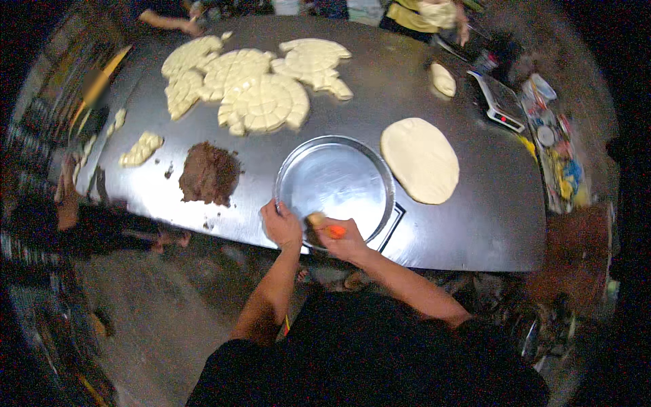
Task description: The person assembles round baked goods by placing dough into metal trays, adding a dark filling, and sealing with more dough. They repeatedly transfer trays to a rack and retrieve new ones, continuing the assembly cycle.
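A round, shallow metal pan (332, 183) lies on the steel table (475, 230) in front of me. My left hand (282, 225) is closed on the pan's near-left rim. In my right hand (347, 243) is a brush with an orange handle (335, 231); its pale bristle end (316, 219), somewhat blurred, is over the near part of the pan, close to my left hand. An oval sheet of pale dough (420, 160) lies just right of the pan. Left of it sits a crumbly brown mound (210, 173).
Cut dough pieces in rounded clusters (264, 104) cover the far left, with smaller lumps (142, 148) nearer. A dough piece (443, 80) and a digital scale (498, 102) are at far right. Other people's hands (192, 27) show at the far edge; another person stands at left.
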`<state>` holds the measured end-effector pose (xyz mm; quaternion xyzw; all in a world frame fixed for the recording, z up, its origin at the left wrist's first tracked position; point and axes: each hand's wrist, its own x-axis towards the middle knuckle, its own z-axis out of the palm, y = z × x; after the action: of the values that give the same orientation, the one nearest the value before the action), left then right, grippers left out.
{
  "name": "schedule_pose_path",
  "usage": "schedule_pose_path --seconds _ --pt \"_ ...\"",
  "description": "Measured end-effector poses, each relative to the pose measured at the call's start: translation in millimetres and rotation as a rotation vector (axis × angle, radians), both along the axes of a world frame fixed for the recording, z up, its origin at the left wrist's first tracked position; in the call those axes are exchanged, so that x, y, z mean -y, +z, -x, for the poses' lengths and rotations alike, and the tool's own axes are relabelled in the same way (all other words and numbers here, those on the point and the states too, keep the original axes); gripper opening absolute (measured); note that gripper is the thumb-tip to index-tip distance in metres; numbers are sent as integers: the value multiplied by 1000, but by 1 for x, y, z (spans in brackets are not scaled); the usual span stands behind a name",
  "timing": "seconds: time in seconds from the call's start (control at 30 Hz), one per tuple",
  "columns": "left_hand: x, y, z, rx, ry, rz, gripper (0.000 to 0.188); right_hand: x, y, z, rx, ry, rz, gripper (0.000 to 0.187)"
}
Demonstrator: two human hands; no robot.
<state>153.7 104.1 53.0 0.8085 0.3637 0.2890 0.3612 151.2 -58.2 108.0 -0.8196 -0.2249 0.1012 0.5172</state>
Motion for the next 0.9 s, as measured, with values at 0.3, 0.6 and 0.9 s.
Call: schedule_pose_path --seconds 0.3,0.6,0.9 --pt "-7 -1 -2 -5 -114 -53 47 109 9 -31 249 -276 -330 21" --pt "101 63 -203 -75 -803 -13 28 467 16 -6 469 -908 402 25" --pt "233 -19 -328 -260 -676 -251 44 548 -32 25 287 -823 599 38"
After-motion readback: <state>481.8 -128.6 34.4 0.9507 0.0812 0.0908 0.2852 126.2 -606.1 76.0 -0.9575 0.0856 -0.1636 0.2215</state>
